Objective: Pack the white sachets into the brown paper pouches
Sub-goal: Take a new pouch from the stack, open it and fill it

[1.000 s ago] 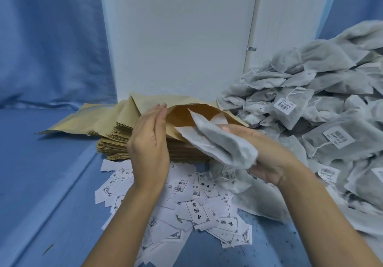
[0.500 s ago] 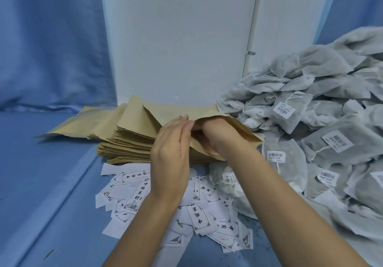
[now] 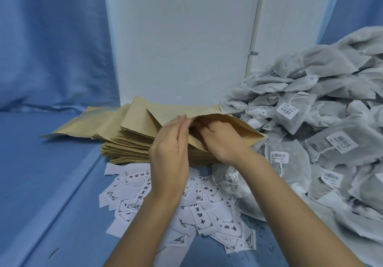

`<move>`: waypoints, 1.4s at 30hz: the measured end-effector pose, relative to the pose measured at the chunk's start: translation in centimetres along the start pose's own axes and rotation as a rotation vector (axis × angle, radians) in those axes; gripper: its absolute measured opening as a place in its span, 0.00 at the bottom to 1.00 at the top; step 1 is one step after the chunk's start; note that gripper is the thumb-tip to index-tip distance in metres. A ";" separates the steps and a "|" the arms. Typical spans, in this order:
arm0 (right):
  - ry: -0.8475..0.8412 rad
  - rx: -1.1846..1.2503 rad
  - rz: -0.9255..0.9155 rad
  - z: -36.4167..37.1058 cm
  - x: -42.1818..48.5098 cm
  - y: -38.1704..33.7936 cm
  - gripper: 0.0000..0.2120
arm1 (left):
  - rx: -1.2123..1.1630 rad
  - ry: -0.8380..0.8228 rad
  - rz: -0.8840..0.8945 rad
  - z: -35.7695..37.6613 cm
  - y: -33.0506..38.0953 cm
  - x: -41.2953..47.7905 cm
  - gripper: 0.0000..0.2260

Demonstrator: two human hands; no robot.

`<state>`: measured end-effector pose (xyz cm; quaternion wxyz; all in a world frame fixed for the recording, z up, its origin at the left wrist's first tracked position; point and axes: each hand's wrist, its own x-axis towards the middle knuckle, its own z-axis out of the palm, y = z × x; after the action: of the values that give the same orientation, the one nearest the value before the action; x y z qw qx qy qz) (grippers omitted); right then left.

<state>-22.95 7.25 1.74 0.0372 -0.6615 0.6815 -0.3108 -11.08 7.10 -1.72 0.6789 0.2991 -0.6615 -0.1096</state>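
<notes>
Plain tan-brown, unprinted, across the stacked brown paper pouches [image 3: 128, 142]; a warmer, darker tan inside the mouth of the top pouch [image 3: 234, 127]. Greyish white, faintly mottled and half-sheer, over the heaped white sachets [image 3: 331, 88], some with a white barcode label [image 3: 287, 110] striped in black. White with bold black characters and thin black ornamental borders on the scattered paper slips [image 3: 204, 216]. Solid mid-blue on the surface [image 3: 51, 173]; softer blue with a pale sheen on the draped cloth [image 3: 51, 49]. Flat off-white on the back panel [image 3: 182, 39].

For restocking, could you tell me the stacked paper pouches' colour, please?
The flat paper pouches are tan brown; head view.
</notes>
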 end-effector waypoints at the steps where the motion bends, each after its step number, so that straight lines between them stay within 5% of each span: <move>1: 0.098 -0.012 -0.045 0.1 -0.9 0.4 0.15 | -0.002 0.001 -0.005 0.1 0.0 0.0 0.13; 4: 0.475 0.008 -0.218 0.1 -4.3 2.0 0.12 | -0.014 0.023 -0.047 0.5 0.5 0.2 0.13; 7: 0.642 0.047 -0.288 0.0 -6.8 4.7 0.12 | -0.034 0.039 -0.084 1.2 1.0 0.4 0.13; 13: 0.589 -0.070 0.088 1.2 -7.1 8.9 0.06 | -0.085 0.033 -0.190 1.7 1.2 0.1 0.14; 19: 0.359 -0.124 0.313 2.5 -6.9 10.2 0.23 | -0.112 0.024 -0.211 1.2 1.0 0.1 0.15; 25: 0.325 -0.278 0.314 2.6 -6.6 10.4 0.05 | -0.102 0.032 -0.165 1.2 0.9 0.1 0.15; 36: 0.902 0.580 0.255 1.0 -6.1 8.3 0.11 | -0.095 0.039 -0.148 1.2 0.4 0.4 0.14; 39: 0.839 0.764 0.357 0.7 -5.9 8.0 0.08 | -0.089 0.046 -0.144 1.2 0.3 0.5 0.15; 42: 0.472 0.852 0.513 1.0 -5.9 8.0 0.09 | -0.101 0.051 -0.138 1.2 0.2 0.6 0.15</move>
<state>-28.79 11.77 -4.91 0.2225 -0.3131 0.6245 -0.6800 -12.25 6.64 -1.22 0.7005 0.3123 -0.6154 -0.1816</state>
